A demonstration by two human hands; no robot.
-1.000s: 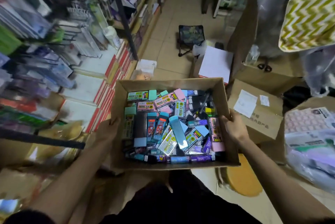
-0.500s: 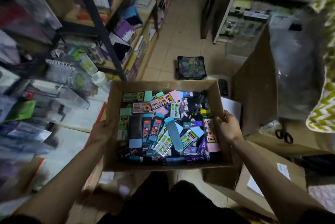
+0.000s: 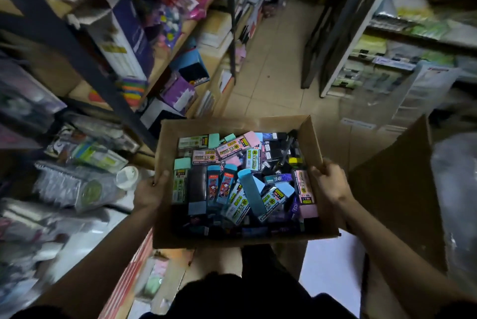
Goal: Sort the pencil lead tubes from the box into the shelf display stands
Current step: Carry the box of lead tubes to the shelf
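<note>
Here both hands grip the box (image 3: 313, 148), heaped with lead tubes (image 3: 251, 191).

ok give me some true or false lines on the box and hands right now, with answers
1. Both hands grip the box. True: the left hand holds the left wall of the box and the right hand holds the right wall.
2. The box is empty. False: it is packed with tubes in a loose jumble.
3. The box sits on the floor. False: the hands hold it up by its side walls.
4. Shelving stands left of the box. True.
</note>
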